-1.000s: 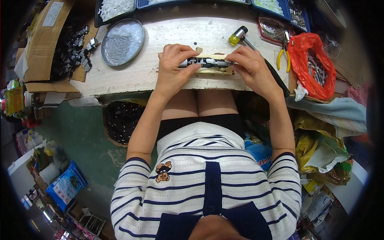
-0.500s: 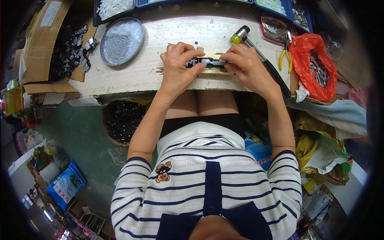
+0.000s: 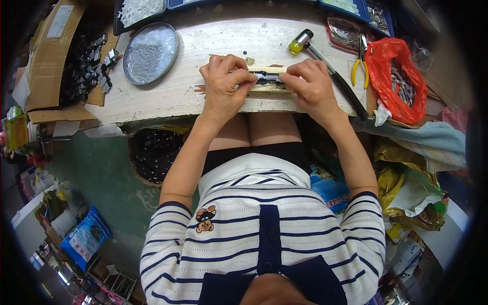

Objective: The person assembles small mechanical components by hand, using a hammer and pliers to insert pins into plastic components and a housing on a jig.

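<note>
Between my hands a narrow black and grey assembly of small parts (image 3: 268,78) lies lengthwise along a pale strip (image 3: 269,69) near the table's front edge. My left hand (image 3: 223,84) is closed, thumb and forefinger pinching at the left end of the assembly. At its right end, the bent fingers and thumb of my right hand (image 3: 311,84) pinch in the same way. My fingertips cover both ends, so exactly what each pinches there is partly hidden.
A hammer (image 3: 348,94) with a yellow-tipped head and yellow-handled pliers (image 3: 360,73) lie to the right, beside a red plastic bag (image 3: 376,58) of metal parts. A round tray (image 3: 176,57) of clear pieces sits left, near a cardboard box (image 3: 48,66) with black parts. Trays line the back.
My right fingers have drawn together into a pinch at the right end. The left fingertips have shifted along the assembly, covering more of its left part. The whole view has moved slightly.
</note>
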A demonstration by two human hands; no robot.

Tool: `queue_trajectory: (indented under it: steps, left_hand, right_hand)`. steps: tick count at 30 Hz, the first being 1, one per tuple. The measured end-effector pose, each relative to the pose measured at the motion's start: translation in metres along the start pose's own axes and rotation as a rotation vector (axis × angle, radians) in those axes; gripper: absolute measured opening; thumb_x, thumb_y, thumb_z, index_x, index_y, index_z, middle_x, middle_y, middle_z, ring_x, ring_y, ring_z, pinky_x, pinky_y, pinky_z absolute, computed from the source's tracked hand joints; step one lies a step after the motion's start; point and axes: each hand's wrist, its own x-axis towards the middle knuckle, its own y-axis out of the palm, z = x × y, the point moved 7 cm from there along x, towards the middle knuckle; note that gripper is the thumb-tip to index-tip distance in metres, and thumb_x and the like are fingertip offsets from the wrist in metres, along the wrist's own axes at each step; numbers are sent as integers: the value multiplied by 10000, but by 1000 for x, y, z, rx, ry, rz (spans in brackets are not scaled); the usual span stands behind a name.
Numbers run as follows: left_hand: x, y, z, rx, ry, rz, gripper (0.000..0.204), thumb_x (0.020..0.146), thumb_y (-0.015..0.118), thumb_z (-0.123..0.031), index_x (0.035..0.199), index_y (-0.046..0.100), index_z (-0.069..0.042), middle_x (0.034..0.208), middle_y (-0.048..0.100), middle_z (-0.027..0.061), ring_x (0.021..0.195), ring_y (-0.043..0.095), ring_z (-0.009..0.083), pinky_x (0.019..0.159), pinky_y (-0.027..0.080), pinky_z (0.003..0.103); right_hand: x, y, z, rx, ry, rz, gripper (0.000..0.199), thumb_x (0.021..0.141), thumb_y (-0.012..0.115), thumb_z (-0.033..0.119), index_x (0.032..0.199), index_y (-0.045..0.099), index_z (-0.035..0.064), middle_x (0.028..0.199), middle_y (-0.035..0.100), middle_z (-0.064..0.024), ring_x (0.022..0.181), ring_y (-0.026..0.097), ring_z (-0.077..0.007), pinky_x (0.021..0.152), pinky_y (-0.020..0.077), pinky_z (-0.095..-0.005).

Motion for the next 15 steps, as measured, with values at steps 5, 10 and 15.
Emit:
queue_trajectory:
  steps: [5, 10, 15]
  left_hand:
    - [5, -1, -5, -14, -22, 24, 84, 625, 685, -80, 689, 649, -120, 815, 546, -31, 837, 445, 169, 756, 267, 328]
    - [4, 2, -2, -40, -68, 50, 87, 626, 673, -71, 697, 642, -111, 817, 542, -3, 857, 442, 193, 768, 268, 339]
    - [4, -2, -5, -44, -64, 36, 113, 612, 683, -54, 703, 642, -108, 832, 552, 3, 862, 445, 200, 789, 265, 336]
  right_hand:
    - [0, -4, 5, -73, -75, 6, 171, 683, 537, 64, 840, 560, 128, 808, 527, 0, 803, 492, -166, 732, 317, -325]
    - [9, 4, -22, 285, 24, 214, 205, 632, 598, 14, 817, 625, 97, 833, 555, -19, 843, 522, -176, 752, 325, -320]
    - [53, -44, -123, 88, 186, -199, 126, 695, 614, 21, 820, 621, 35, 763, 572, -86, 727, 563, -247, 633, 439, -325]
